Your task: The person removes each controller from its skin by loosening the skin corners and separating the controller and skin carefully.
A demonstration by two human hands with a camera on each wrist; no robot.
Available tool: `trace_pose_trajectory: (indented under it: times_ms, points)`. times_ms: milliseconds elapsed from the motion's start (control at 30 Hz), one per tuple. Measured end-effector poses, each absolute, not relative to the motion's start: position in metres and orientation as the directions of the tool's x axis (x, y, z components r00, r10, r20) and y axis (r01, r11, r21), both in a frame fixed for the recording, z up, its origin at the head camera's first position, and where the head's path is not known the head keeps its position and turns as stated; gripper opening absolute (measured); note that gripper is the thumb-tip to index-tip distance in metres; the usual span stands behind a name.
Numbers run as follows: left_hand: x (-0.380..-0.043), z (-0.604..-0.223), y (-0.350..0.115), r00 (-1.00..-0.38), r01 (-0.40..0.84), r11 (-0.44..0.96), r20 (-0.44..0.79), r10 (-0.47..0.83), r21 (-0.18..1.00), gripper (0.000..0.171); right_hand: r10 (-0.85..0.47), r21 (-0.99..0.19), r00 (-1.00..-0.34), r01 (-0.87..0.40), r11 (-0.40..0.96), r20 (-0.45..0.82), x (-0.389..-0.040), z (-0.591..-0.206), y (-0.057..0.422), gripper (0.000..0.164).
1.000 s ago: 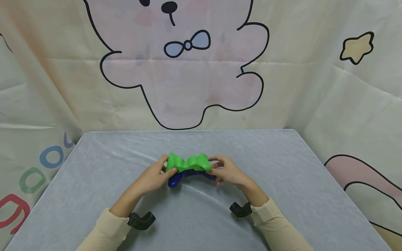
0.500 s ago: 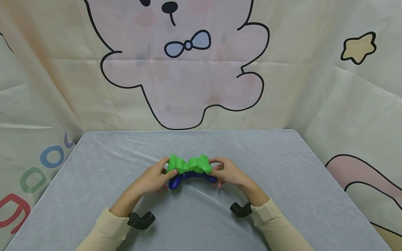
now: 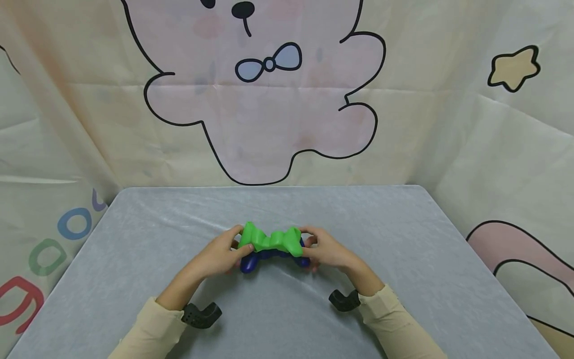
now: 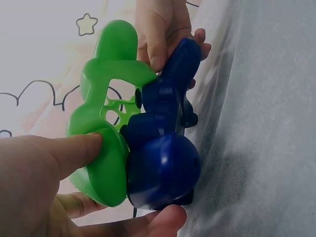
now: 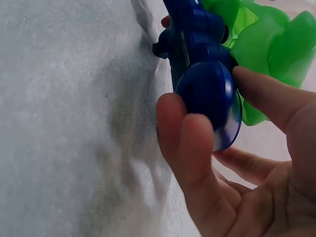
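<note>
A bright green hollow plastic shell (image 3: 271, 241) with rounded lobes and openings lies against a glossy dark blue plastic piece (image 3: 249, 262) with rounded ends. My left hand (image 3: 219, 253) holds the left end. Its thumb lies on the green shell (image 4: 106, 168), while lower fingers reach under the blue piece (image 4: 165, 165). Around the right end is my right hand (image 3: 327, 248), its thumb by the seam between both parts and its fingers about the blue end (image 5: 205, 94). A gap shows between the parts in the left wrist view. Some fingertips are hidden behind them.
A grey cloth-covered table (image 3: 269, 319) lies beneath the hands. Printed fabric (image 3: 269, 114) hangs behind it and at both sides. Each wrist carries a black camera mount, one near the left cuff (image 3: 202, 316) and one near the right cuff (image 3: 344, 300).
The green shell has shifted slightly right and tipped, its right end lowering toward me over the blue piece. The blue piece has come slightly nearer. Both hands keep their places at the ends.
</note>
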State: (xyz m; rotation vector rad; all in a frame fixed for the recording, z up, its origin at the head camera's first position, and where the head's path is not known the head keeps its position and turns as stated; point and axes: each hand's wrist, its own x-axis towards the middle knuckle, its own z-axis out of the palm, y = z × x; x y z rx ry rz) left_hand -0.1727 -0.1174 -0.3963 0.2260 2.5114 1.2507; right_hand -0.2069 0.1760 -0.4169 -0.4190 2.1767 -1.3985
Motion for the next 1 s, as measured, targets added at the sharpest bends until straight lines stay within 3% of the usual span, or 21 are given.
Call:
trace_pose_trajectory:
  times_ms: [633, 1000]
  points:
    - [-0.1742, -0.3967, -0.1140, -0.948, 0.009, 0.601, -0.185, 0.260, 0.799, 0.030, -0.498, -0.900, -0.842, -0.036, 0.435, -0.206, -0.2074, -0.4177, 0.1769, 0.060]
    - [-0.1792, -0.4024, -0.1093, -0.982, 0.066, 0.579, -0.051, 0.183, 0.813, 0.028, -0.410, -0.914, -0.904, -0.060, 0.402, -0.121, -0.2101, -0.4153, 0.1710, 0.060]
